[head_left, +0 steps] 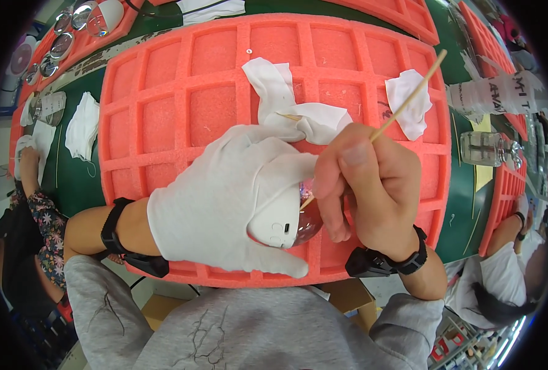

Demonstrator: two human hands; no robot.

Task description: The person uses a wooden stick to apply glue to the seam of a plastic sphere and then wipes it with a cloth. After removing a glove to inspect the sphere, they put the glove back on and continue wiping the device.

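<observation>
My left hand [218, 197], in a white glove, grips a round device with a white base [272, 222] and a clear dome [309, 227]. A small port and button marks show on the base, and something glittery shows between my hands. My bare right hand [372, 191] is closed around a thin wooden stick [412, 91], slanting from upper right to lower left. The stick's lower tip meets the device near the seam of base and dome; whether it presses there I cannot tell. My fingers hide part of the dome. Beyond my hands lies a crumpled white cloth [271, 86].
A pink foam tray [104, 123] with square compartments lies under my hands on a green table [70, 191]. Another white cloth [409, 102] rests on its right side. Clear domes [61, 44] stand at far left, a glass jar [480, 149] at right. Co-workers sit on both sides.
</observation>
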